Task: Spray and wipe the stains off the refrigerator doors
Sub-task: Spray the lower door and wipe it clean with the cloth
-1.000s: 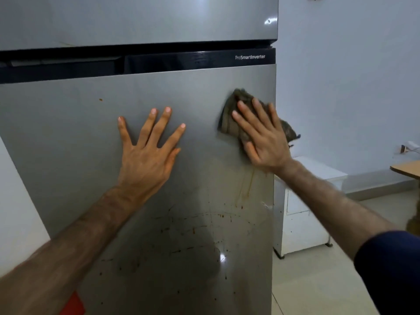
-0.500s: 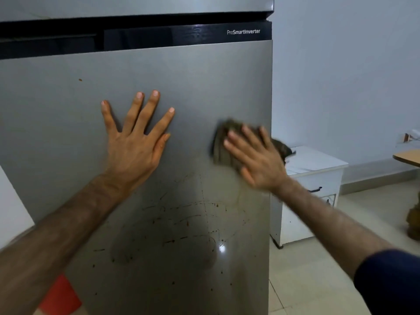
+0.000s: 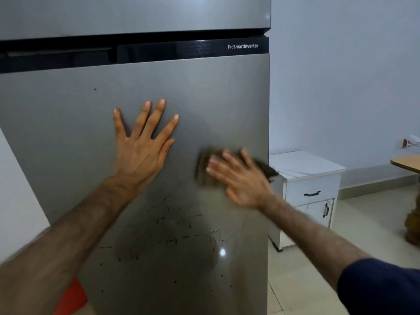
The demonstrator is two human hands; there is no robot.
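Your right hand (image 3: 241, 178) presses a dark cloth (image 3: 204, 169) flat-fingered at 3 o'clock on the lower refrigerator door (image 3: 68, 133) | left hand (image 3: 143, 142) splayed flat, likely bracing you | stains (image 3: 177, 230) at 6 o'clock

right hand (image 3: 241, 178) blurred, cloth (image 3: 202, 169) mostly hidden
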